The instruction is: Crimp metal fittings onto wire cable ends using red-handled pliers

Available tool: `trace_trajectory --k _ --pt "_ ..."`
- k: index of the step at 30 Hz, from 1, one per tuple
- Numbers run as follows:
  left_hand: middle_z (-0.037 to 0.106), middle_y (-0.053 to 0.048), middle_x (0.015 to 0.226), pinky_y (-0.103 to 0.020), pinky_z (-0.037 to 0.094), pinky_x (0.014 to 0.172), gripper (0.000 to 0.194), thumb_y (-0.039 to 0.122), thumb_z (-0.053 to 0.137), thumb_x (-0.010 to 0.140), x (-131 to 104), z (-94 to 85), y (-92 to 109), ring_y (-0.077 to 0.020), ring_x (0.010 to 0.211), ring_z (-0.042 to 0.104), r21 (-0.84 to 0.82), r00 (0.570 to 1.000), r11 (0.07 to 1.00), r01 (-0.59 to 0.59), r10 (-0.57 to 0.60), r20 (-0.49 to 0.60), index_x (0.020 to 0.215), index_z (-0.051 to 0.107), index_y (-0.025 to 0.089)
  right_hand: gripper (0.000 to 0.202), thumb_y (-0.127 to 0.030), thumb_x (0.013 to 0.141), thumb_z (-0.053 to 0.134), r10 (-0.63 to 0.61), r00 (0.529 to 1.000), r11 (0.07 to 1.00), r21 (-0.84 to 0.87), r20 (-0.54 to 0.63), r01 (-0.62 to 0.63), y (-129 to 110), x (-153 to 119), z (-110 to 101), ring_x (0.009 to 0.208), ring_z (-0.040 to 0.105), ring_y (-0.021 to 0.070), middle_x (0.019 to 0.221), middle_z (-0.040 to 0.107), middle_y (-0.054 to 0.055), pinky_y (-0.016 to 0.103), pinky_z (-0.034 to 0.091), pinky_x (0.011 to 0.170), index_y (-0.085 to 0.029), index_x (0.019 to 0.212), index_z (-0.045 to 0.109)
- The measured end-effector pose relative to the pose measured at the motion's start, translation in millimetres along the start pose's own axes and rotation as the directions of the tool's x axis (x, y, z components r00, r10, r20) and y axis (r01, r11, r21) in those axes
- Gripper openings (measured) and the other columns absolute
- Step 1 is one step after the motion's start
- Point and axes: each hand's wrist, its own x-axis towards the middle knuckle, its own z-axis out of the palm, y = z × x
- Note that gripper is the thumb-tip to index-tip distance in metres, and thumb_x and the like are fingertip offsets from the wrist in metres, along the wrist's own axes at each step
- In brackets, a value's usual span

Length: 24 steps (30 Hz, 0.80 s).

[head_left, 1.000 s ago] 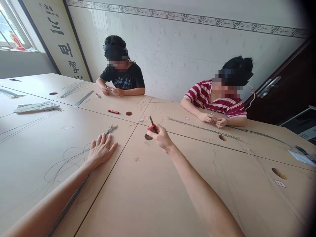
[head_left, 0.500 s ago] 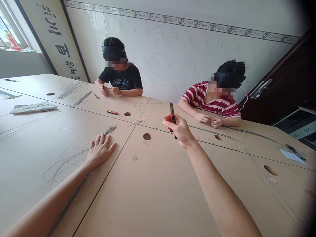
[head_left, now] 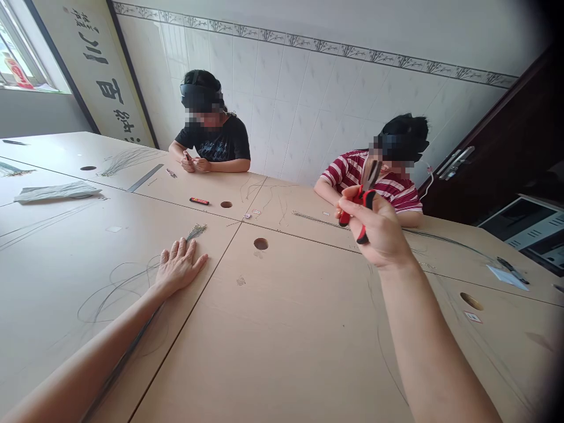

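Red-handled pliers [head_left: 368, 201] point upward above the table [head_left: 264, 341], the right hand [head_left: 384, 232] gripping their handles. The left hand [head_left: 180, 267] lies open across a wire bundle [head_left: 196, 232] — palm down, likely to pin its strands together.

Red and black on the pliers' [head_left: 362, 195] grips, grey metal up at the tip! Dull grey runs the wire bundle [head_left: 196, 230], flecked tan at its ends, across a pale beige tabletop [head_left: 282, 335]. Over to the striped shirt [head_left: 346, 169]: bold maroon and white bands! Alongside, a black T-shirt [head_left: 237, 141] with a blue-grey print. Behind them, white wall tiles [head_left: 286, 111] with faint grey marks, topped by a border strip [head_left: 273, 33] of dark bamboo motifs. And there's the cream calligraphy panel [head_left: 86, 73], black characters, black edging!
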Motion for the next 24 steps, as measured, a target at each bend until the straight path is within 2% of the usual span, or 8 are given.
trace_trajectory --k 6,9,15,17,20,24 --pt "0.026 -0.023 0.156 -0.053 0.021 0.11 0.076 0.059 0.019 0.091 1.6 1.4 -1.3 -0.0358 0.144 0.022 -0.021 1.0 1.0 -0.005 0.004 -0.01 0.147 0.036 0.01 0.014 -0.02 0.07 0.075 -0.068 0.996 0.997 0.023 -0.057 0.069 -28.5 -2.4 -14.1 0.071 0.052 0.0124 0.083 0.054 0.0 0.032 0.045 0.066 -0.023 0.079 0.064" --pt "0.027 -0.022 0.156 -0.053 0.02 0.11 0.076 0.059 0.021 0.091 2.0 2.0 -2.0 -0.0354 0.145 0.021 -0.044 1.0 0.999 -0.004 0.004 -0.009 0.147 0.037 0.011 0.012 -0.017 0.071 0.075 -0.127 0.988 0.992 0.015 -0.086 0.129 -44.6 -3.8 -23.2 0.071 0.052 0.0145 0.078 0.052 0.001 0.034 0.045 0.066 -0.024 0.075 0.065" --pt "0.022 -0.025 0.157 -0.056 0.014 0.111 0.08 0.061 0.028 0.088 5.7 2.6 -4.3 -0.0384 0.146 0.017 -0.161 1.0 0.987 0.0 0.002 0.013 0.147 0.036 0.008 0.013 -0.018 0.073 0.076 -0.193 0.974 0.981 -0.027 -0.123 0.191 -72.1 -11.6 -37.4 0.076 0.052 0.0186 0.077 0.048 0.003 0.037 0.044 0.065 -0.027 0.073 0.065" --pt "0.02 -0.026 0.158 -0.057 0.01 0.112 0.084 0.062 0.034 0.086 8.5 1.4 -6.2 -0.04 0.146 0.014 -0.226 0.999 0.974 0.002 0.005 0.032 0.149 0.034 0.007 0.013 -0.019 0.074 0.076 -0.151 0.984 0.988 -0.031 -0.092 0.149 -69.5 -13.6 -38.2 0.074 0.051 0.0178 0.077 0.049 0.002 0.036 0.043 0.065 -0.025 0.074 0.064" --pt "0.018 -0.026 0.158 -0.062 0.01 0.111 0.085 0.061 0.038 0.086 11.5 -4.2 -11.7 -0.0424 0.146 0.011 -0.345 0.999 0.939 0.017 0.002 0.053 0.151 0.028 0.008 0.014 -0.021 0.073 0.076 -0.037 0.999 0.996 -0.087 -0.034 0.034 -52.7 -15.6 -34.9 0.068 0.051 0.0139 0.076 0.053 0.0 0.033 0.04 0.063 -0.022 0.078 0.063" --pt "0.025 -0.021 0.157 -0.058 0.025 0.109 0.08 0.062 0.023 0.094 8.2 -19.2 -26.1 -0.0394 0.143 0.025 -0.541 0.999 0.84 -0.029 0.037 0.005 0.153 0.019 0.008 0.017 -0.028 0.071 0.075 0.071 0.997 0.966 -0.251 0.033 -0.06 -21.9 -19.9 -22.7 0.066 0.05 0.0122 0.071 0.057 -0.002 0.029 0.036 0.061 -0.02 0.081 0.064"
